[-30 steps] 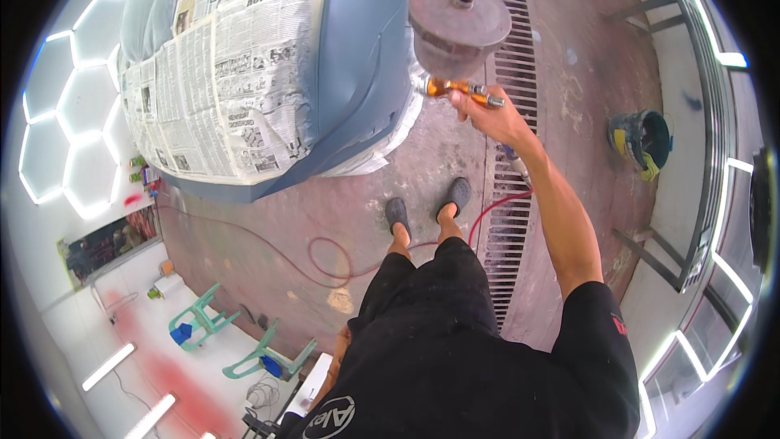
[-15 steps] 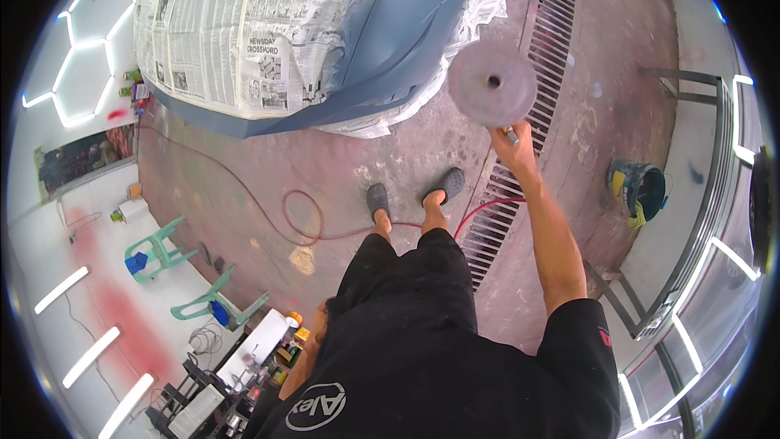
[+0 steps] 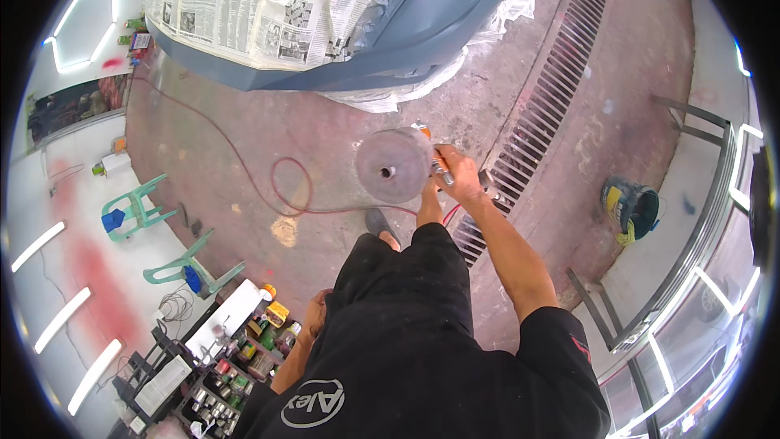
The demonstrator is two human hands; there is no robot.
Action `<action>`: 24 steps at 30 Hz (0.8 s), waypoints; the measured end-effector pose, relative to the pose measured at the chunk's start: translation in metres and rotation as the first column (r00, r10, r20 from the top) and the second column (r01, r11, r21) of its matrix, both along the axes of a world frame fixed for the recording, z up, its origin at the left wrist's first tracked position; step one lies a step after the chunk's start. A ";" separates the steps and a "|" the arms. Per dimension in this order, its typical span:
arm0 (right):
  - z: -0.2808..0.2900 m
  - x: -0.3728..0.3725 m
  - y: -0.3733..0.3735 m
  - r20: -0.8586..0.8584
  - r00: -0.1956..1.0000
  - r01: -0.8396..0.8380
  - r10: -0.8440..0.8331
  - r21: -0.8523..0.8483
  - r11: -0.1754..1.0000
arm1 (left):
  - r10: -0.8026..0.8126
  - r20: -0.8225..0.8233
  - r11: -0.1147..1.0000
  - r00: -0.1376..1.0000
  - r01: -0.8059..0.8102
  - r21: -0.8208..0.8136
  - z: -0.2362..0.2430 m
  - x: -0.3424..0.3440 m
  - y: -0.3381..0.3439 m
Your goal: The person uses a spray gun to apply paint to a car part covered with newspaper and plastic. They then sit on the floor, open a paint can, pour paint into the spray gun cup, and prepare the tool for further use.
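My right hand (image 3: 460,173) is closed around the grip of a spray gun (image 3: 439,164), out in front of my body at about knee level. Its round grey paint cup (image 3: 393,166) faces up at me, with a small hole in the lid, and hides much of the gun. A red air hose (image 3: 345,210) lies on the floor and runs up near that arm. Beyond the gun is a blue-grey car body (image 3: 349,75), partly masked with newspaper (image 3: 244,12). My left hand (image 3: 315,315) hangs beside my thigh; its fingers are mostly hidden.
A long floor grate (image 3: 552,81) runs along my right, with a dark bucket (image 3: 630,210) and a metal frame (image 3: 686,118) farther right. Green plastic chairs (image 3: 138,211) stand at the left. A rack of cans and bottles (image 3: 244,358) is at the lower left.
My right hand has brought the spray gun left and closer to my body, away from the car. The view has shifted, and my right shoe is now hidden behind the gun and hand.
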State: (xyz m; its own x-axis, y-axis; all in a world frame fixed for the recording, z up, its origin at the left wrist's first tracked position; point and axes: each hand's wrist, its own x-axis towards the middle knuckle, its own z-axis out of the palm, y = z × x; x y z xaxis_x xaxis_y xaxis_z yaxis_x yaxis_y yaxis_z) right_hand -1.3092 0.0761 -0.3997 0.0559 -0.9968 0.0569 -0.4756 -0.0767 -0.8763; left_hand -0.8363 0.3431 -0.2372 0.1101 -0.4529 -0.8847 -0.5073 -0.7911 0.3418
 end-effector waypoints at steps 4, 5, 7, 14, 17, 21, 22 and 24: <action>0.025 0.032 -0.006 0.043 0.999 0.010 -0.011 0.020 1.000 | -0.081 0.028 0.974 0.996 0.086 -0.209 -0.013 0.038 0.044; 0.024 0.024 -0.005 0.052 0.997 0.053 -0.056 0.062 0.997 | -0.026 0.027 0.987 0.999 0.030 -0.155 -0.023 0.041 0.056; 0.020 0.014 -0.005 0.075 0.986 0.135 -0.147 0.139 0.981 | 0.081 0.044 0.996 0.996 -0.079 -0.045 -0.037 0.053 0.078; 0.074 -0.029 0.012 0.217 0.724 0.675 -0.655 -0.029 0.737 | 0.236 -0.117 0.964 0.965 -0.248 -0.096 -0.071 0.127 0.152; 0.132 -0.028 0.045 0.055 0.704 0.710 -0.708 -0.012 0.705 | 0.199 -0.142 0.968 0.970 -0.218 -0.128 -0.072 0.167 0.176; 0.187 -0.028 0.085 0.145 0.715 0.698 -0.684 -0.084 0.711 | 0.115 -0.042 0.992 0.993 -0.116 -0.037 -0.112 0.253 0.188; 0.200 -0.030 0.093 0.124 0.712 0.701 -0.692 -0.066 0.710 | 0.068 -0.020 0.997 0.997 -0.069 -0.033 -0.117 0.274 0.187; 0.216 -0.034 0.105 0.218 0.698 0.715 -0.683 -0.157 0.681 | -0.052 0.070 0.998 0.996 0.054 -0.036 -0.120 0.305 0.162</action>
State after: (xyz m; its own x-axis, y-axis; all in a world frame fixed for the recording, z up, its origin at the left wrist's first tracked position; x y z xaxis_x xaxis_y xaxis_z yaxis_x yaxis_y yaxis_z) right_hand -1.3428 0.1812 -0.1834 -0.6764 -0.7019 0.2230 -0.3504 0.0404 -0.9357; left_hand -0.5315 0.5052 -0.3576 0.1448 -0.4925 -0.8582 -0.5715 -0.7497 0.3338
